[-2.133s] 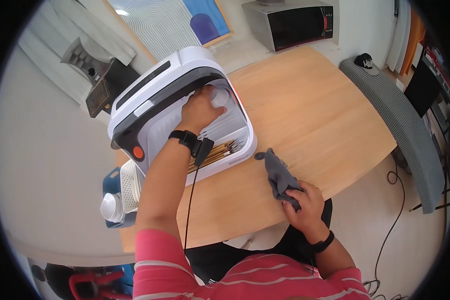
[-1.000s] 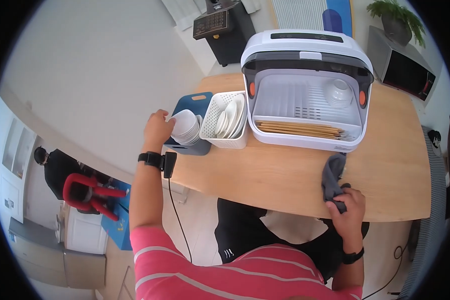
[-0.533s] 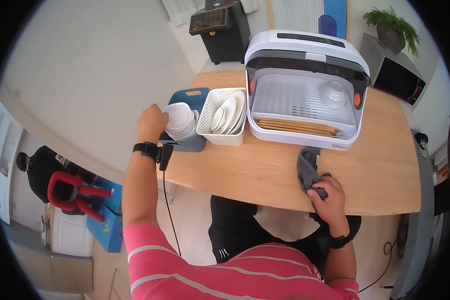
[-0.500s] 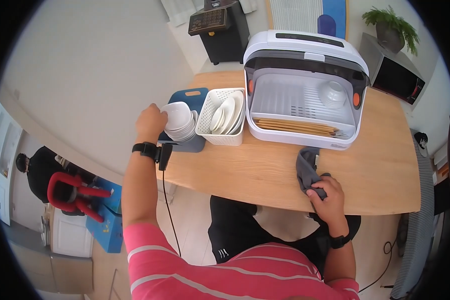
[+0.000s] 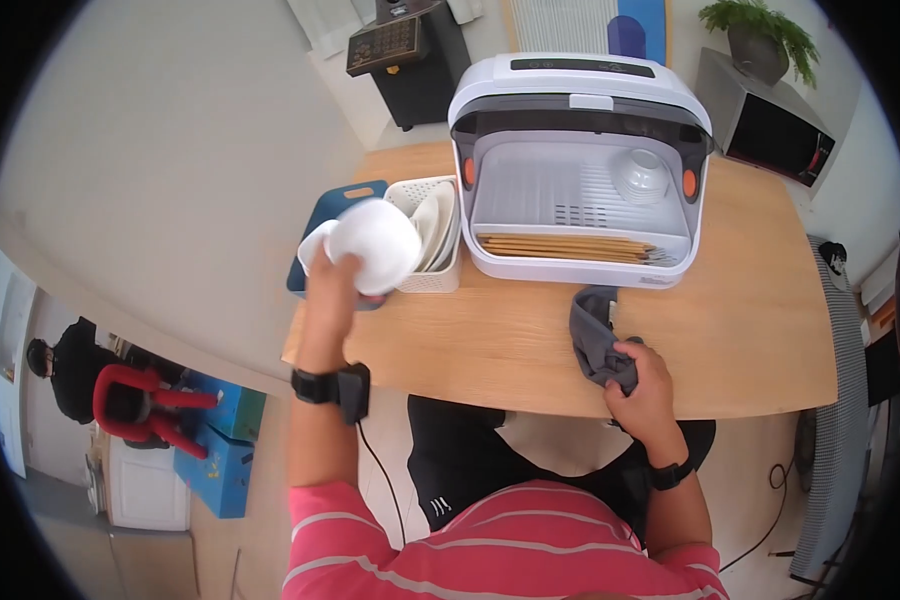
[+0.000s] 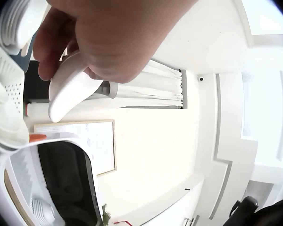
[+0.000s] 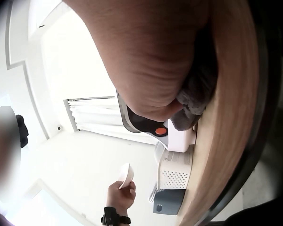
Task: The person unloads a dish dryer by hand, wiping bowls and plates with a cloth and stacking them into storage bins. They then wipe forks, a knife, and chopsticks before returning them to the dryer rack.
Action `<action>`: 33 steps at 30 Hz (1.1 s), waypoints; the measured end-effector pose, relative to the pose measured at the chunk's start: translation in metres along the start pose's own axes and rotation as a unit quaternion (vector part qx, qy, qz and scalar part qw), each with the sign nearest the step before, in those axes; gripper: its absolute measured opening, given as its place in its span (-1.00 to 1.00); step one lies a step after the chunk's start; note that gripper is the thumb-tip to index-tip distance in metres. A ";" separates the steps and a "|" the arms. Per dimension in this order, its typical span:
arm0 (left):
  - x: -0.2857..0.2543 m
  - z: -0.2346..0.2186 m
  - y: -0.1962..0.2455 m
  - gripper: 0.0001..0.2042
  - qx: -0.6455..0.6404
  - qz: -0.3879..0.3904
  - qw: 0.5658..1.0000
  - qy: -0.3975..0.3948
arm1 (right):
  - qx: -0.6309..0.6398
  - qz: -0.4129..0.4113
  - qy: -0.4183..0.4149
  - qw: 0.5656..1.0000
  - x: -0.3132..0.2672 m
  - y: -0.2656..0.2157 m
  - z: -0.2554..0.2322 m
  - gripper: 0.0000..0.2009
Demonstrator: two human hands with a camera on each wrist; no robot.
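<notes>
My left hand [image 5: 332, 298] pinches a white bowl [image 5: 378, 245] by its edge, holding it tilted above the baskets. In the left wrist view the same bowl [image 6: 71, 89] shows between thumb and fingers. Behind it, more white bowls [image 5: 313, 243] stand stacked in the blue basket [image 5: 296, 276], partly hidden by the hand. My right hand [image 5: 644, 392] grips a crumpled grey cloth [image 5: 595, 335] on the table near its front edge. The right wrist view shows this cloth [image 7: 194, 101] under the curled fingers.
A white perforated basket [image 5: 436, 280] of plates adjoins the blue one. Right of it stands a white dish cabinet [image 5: 580, 268], lid raised, with chopsticks [image 5: 560, 247] in front and a small stack of bowls [image 5: 642, 178] inside. A microwave [image 5: 770, 125] is behind.
The left hand went from inside the cabinet to the stacked bowls, then lifted one off and moved it right. The right hand keeps its grip on the cloth. The head view has swung left.
</notes>
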State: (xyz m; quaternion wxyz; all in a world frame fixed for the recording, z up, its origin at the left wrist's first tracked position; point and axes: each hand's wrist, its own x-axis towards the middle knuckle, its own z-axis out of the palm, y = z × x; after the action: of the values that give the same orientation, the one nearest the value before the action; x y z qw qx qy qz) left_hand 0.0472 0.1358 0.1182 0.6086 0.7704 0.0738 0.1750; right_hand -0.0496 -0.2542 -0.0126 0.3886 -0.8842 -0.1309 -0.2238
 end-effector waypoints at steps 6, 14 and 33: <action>-0.087 0.087 -0.081 -0.42 -0.327 -0.266 0.857 -0.296 | 0.230 0.259 0.024 0.938 0.012 0.009 -0.010 -0.44; -0.115 0.136 -0.093 -0.33 -0.510 -0.350 0.627 -0.474 | 0.057 -0.109 -0.073 0.990 0.050 -0.042 -0.004 -0.68; -0.138 0.141 -0.104 -0.19 -0.548 -0.185 0.730 -0.364 | 0.031 0.181 -0.146 0.972 0.058 -0.052 0.018 -0.65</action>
State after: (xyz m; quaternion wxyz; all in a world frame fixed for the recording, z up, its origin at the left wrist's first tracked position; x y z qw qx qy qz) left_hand -0.0200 -0.0121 -0.0347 0.9256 0.2791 -0.1210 -0.2253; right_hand -0.0155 -0.2029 0.0387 0.4267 -0.9038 -0.0310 -0.0141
